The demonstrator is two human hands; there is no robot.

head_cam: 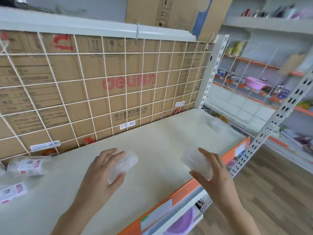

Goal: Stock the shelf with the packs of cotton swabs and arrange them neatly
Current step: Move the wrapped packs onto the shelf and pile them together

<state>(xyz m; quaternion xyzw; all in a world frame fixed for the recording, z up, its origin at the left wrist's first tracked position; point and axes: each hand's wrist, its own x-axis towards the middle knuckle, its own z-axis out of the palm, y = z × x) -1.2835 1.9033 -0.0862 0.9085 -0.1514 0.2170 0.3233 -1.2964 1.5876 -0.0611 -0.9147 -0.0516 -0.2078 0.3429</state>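
Head view: left hand holds clear, blurry pack.

Left hand, right hand: two; held packs: two; labelled packs plainly seen: two

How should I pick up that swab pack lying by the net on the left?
I'd come from above and the front, since the net backs it. The labelled pack lies on its side, long way left to right, so pinch across its narrow middle, thumb front, fingers behind.
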